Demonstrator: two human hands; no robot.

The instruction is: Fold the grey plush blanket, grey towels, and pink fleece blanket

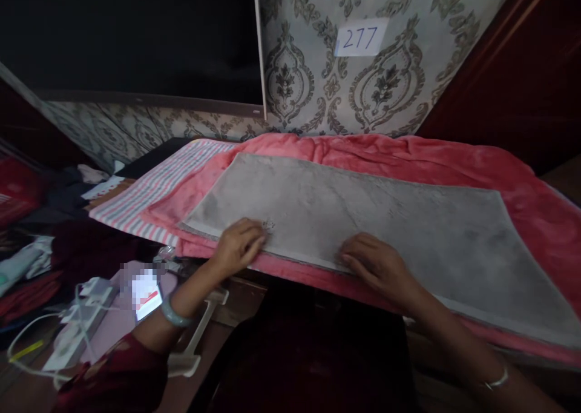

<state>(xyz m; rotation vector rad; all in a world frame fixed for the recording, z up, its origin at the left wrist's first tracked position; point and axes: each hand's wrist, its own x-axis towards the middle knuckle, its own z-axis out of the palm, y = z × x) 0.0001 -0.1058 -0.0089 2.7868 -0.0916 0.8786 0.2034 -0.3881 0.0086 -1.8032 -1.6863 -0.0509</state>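
Left hand [240, 244] and right hand [376, 264] sit loosely curled at the near edge of the gray cloth [358, 213], can't tell if pinching; it's spread over the pink blanket [458, 161], so I'd move both evenly to avoid skewing it.

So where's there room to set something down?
Gray cloth beyond the left hand and right hand, up to the pink blanket; also the striped cloth left of that blanket. It's crowded beside the left forearm: phone, power strip.
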